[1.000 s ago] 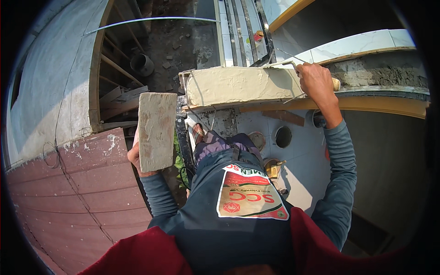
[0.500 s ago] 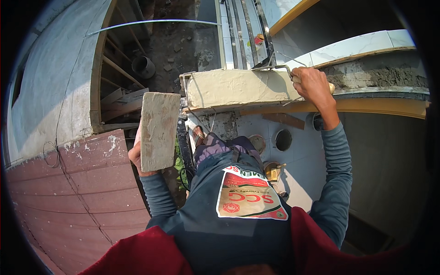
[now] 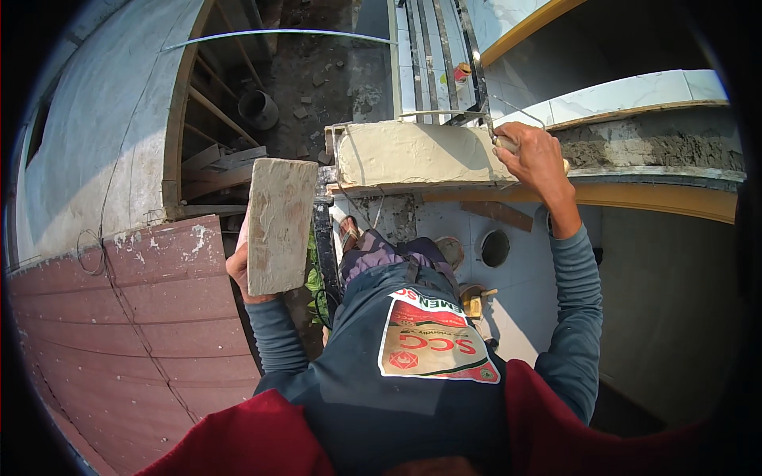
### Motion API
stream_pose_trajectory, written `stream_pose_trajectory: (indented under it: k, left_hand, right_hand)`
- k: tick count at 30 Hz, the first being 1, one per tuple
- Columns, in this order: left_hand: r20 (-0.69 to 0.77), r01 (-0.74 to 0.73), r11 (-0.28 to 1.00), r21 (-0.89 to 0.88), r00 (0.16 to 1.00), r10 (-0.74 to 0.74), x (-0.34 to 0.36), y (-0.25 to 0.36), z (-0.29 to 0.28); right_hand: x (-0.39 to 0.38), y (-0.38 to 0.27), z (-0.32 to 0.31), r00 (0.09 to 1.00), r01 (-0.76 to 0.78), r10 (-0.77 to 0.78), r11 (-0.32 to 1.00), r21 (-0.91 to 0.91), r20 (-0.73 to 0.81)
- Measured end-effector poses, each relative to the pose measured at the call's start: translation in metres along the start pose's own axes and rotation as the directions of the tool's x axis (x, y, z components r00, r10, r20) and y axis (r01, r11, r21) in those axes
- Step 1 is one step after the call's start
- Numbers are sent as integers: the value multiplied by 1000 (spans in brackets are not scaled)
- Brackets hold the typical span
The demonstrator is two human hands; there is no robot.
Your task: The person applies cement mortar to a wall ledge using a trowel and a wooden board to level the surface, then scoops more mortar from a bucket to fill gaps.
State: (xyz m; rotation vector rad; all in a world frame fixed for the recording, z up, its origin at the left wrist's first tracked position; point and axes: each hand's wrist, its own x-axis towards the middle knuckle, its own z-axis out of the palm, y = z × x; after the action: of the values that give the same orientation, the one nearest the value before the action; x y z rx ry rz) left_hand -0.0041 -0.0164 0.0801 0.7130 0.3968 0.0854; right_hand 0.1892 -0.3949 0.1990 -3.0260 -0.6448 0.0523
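My left hand (image 3: 238,266) grips a flat, rectangular board (image 3: 279,226) smeared with dried plaster, its fingers mostly behind it. My right hand (image 3: 532,163) is closed on the handle of a trowel (image 3: 446,113), whose metal edge lies along the far edge of a long beam (image 3: 397,155) coated in smooth cream plaster, just beyond my body. The board is left of and nearer than the beam. Bent wires hang at the beam's near side, and another wire rises beside the trowel.
At left are a pale wall (image 3: 107,127) and maroon panels (image 3: 119,317); beyond, timber, rubble and a bucket (image 3: 258,109). Black metal bars (image 3: 432,59) lie over tiles beyond the beam. A rough mortar strip (image 3: 659,143) runs right. Below are containers (image 3: 494,247) on a tiled floor.
My right hand has moved leftward along the beam with the trowel. The view has shifted slightly, so the surroundings appear a little lower and to the right. The board has barely moved.
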Motion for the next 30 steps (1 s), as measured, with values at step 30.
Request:
stream_pose_trajectory:
  k: [30]
  left_hand:
    - [186, -120, 981, -153, 971, 148, -2, -7, -10]
  right_hand:
    - [-33, -29, 11, 983, 51, 12, 942, 331, -185]
